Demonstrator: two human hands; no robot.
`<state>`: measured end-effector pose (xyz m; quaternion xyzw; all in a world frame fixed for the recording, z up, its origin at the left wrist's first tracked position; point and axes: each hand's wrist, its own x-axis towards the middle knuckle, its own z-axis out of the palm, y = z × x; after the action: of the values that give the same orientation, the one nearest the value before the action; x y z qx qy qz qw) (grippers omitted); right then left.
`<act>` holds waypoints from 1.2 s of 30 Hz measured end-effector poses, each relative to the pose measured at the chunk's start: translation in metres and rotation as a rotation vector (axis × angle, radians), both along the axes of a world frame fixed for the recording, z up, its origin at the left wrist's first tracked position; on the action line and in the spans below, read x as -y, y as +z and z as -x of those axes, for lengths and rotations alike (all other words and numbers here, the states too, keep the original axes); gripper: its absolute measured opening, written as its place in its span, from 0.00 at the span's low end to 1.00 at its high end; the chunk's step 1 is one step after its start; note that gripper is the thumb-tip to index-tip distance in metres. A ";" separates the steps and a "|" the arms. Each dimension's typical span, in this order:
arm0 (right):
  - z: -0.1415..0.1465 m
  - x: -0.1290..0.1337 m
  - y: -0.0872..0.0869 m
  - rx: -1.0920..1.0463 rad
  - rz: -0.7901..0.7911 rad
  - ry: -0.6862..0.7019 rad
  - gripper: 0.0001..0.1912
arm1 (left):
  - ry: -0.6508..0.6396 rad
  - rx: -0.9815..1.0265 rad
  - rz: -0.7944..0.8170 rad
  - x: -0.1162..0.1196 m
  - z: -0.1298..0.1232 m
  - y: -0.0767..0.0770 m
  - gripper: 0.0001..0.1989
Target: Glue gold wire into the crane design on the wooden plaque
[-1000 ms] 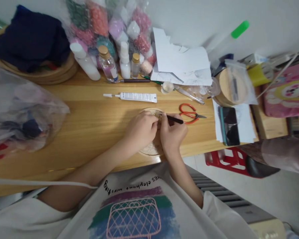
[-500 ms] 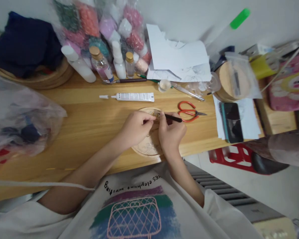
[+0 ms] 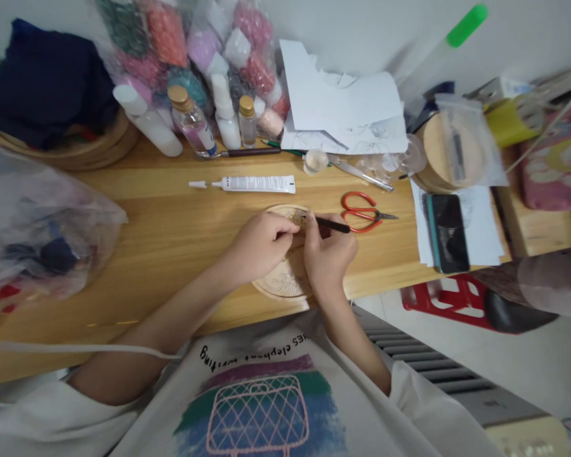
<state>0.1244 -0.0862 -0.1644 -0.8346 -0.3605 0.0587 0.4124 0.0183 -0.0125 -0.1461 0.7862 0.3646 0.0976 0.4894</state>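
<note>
A round, light wooden disc (image 3: 285,284) with a line drawing on it lies on the desk under both hands. Gold-coloured lines show on its upper part, between my fingertips. My right hand (image 3: 330,254) grips slim black tweezers (image 3: 333,225), their tip pointing left at the disc. Thumb and forefinger of my left hand (image 3: 261,246) are pinched together over the disc, close to that tip; whatever lies between them is too small to make out. Red-handled scissors (image 3: 361,212) rest just right of my right hand. Beyond the disc lies a white glue tube (image 3: 259,184).
Small bottles (image 3: 193,124) and bags of coloured material (image 3: 190,51) line the wall. White papers (image 3: 342,95) and a silver pen-like tool (image 3: 361,173) lie behind. A phone (image 3: 447,231) rests at right, a plastic bag (image 3: 42,222) at left. Wooden hoops (image 3: 90,149) hold dark cloth.
The view has shifted very slightly. Both hands keep nearly the same place over the disc, with only tiny finger movement at the tweezers' tip.
</note>
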 end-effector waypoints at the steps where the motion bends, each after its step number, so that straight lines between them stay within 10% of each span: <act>1: -0.001 0.000 0.001 -0.004 0.008 0.003 0.11 | 0.006 0.000 -0.050 0.001 0.002 0.001 0.14; 9: -0.006 0.002 0.004 -0.048 0.008 0.063 0.11 | 0.054 -0.109 -0.460 0.011 0.011 0.003 0.10; 21: -0.011 0.006 0.005 -0.161 -0.012 0.109 0.11 | -0.046 -0.081 -0.635 0.009 0.016 -0.016 0.13; 36: -0.084 0.004 0.007 -0.559 -0.023 0.695 0.03 | -0.069 -0.032 -0.551 0.001 0.022 -0.013 0.13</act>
<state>0.2088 -0.0905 -0.1571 -0.6113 -0.4949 0.4133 0.4590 -0.0038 -0.0134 -0.1591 0.9031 0.3047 0.1640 0.2543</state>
